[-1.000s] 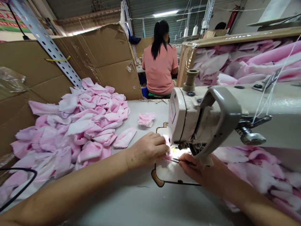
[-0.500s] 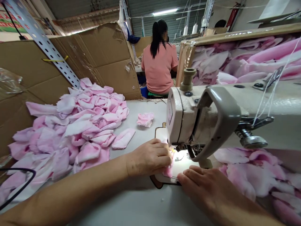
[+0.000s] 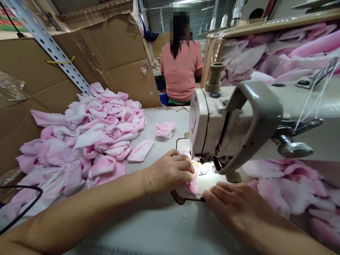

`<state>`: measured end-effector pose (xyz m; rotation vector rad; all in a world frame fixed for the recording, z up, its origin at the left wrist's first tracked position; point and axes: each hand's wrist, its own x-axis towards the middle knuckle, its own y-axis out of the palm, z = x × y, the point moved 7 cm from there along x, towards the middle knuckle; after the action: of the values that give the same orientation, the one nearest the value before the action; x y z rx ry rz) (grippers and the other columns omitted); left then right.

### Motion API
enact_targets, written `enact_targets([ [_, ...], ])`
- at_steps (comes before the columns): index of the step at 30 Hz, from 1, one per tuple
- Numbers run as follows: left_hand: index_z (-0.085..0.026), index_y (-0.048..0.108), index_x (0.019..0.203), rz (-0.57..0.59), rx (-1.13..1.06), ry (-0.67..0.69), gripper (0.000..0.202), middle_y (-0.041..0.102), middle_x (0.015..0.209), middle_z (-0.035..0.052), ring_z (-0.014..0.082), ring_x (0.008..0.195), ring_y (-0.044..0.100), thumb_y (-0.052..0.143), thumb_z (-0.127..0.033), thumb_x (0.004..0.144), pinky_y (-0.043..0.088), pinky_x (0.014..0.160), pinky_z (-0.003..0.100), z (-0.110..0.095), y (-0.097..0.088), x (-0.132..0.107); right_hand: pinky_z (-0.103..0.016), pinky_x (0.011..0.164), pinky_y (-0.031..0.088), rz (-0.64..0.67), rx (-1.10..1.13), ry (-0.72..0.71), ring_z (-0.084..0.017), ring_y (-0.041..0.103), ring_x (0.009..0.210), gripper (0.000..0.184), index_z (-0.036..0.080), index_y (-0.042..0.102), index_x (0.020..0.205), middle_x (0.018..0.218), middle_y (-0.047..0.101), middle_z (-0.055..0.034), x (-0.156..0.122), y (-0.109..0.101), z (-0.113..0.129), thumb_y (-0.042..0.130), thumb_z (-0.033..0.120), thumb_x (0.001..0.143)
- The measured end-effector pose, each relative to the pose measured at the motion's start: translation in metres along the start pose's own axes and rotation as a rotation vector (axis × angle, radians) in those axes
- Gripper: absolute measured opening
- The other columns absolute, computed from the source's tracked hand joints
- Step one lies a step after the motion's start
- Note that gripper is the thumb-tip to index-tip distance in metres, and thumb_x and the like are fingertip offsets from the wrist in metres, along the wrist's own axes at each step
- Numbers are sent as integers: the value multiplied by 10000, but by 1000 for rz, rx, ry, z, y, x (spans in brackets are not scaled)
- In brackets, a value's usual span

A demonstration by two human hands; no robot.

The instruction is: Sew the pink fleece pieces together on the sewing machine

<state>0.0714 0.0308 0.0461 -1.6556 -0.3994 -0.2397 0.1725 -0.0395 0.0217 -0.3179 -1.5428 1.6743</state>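
A pink fleece piece (image 3: 192, 185) lies on the sewing machine's lit needle plate (image 3: 207, 177), its far end by the presser foot. My left hand (image 3: 170, 171) grips it from the left, fingers curled over it. My right hand (image 3: 231, 202) rests just right of the fabric, fingertips near its near edge. A thin dark line shows by those fingertips, too small to identify. The cream sewing machine head (image 3: 212, 120) hides the needle's upper part. A large heap of pink fleece pieces (image 3: 85, 138) lies left of my left forearm.
A folded pink piece (image 3: 165, 129) and a long pink strip (image 3: 140, 150) lie on the white table (image 3: 170, 118). Torn cardboard (image 3: 124, 60) stands behind the heap. Floral pink fabric (image 3: 276, 60) lies behind the machine. A seated co-worker (image 3: 181, 71) faces away. A black cable (image 3: 21, 202) crosses the lower left.
My right hand has moved from beside the needle toward the near edge of the plate, its fingers flatter. The pink fabric now lies further under my left hand, and the view has tilted slightly.
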Motion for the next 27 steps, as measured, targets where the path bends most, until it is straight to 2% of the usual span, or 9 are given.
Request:
enact_targets([
  [3, -193, 587, 878, -37, -5, 19, 112, 687, 961, -12, 140, 952, 580, 493, -210, 936, 373, 884, 304, -2, 3, -2, -293, 523, 243, 10, -2, 10, -128, 437, 578, 156, 191, 510, 775, 690, 538, 41, 1, 0, -1, 588, 56, 784],
  [7, -184, 587, 895, 17, 74, -8, 123, 680, 970, 4, 165, 941, 575, 474, -196, 941, 405, 874, 315, -6, 8, -1, -301, 514, 239, -5, -6, 18, -135, 443, 565, 158, 199, 507, 758, 674, 549, 52, 2, 0, -3, 614, 84, 761],
  [10, -171, 587, 921, 43, 83, -50, 112, 666, 949, 29, 174, 922, 570, 478, -197, 932, 431, 867, 308, -10, 8, -1, -308, 504, 231, 2, -12, -13, -143, 455, 563, 139, 200, 492, 756, 679, 551, 46, 1, 2, -1, 578, 92, 773],
  [14, -172, 582, 915, 32, 91, -99, 121, 646, 965, 44, 159, 898, 568, 464, -187, 938, 451, 872, 285, -14, 8, -4, -308, 510, 236, 23, 19, 28, -149, 495, 588, 174, 207, 489, 786, 704, 567, 39, -1, 5, -5, 487, 33, 778],
  [20, -157, 553, 803, 33, 87, -124, 176, 607, 1003, 84, 198, 969, 542, 520, -298, 905, 468, 881, 320, -13, 16, -9, -304, 510, 211, 59, 43, 38, -156, 502, 584, 198, 219, 462, 790, 695, 557, 33, -4, 11, -9, 438, 22, 790],
  [24, -156, 551, 821, 26, 109, -144, 95, 599, 1000, 82, 192, 961, 538, 499, -191, 893, 470, 870, 320, -14, 18, -9, -297, 506, 204, 38, 40, 55, -154, 505, 577, 223, 226, 446, 783, 679, 550, 36, -9, 15, -12, 413, 6, 772],
  [27, -162, 558, 846, 26, 93, -165, 110, 598, 1010, 72, 179, 939, 539, 465, -150, 904, 467, 863, 310, -14, 17, -7, -291, 493, 206, 42, 43, 73, -141, 501, 551, 224, 226, 448, 763, 651, 543, 42, -10, 14, -15, 404, 6, 761],
])
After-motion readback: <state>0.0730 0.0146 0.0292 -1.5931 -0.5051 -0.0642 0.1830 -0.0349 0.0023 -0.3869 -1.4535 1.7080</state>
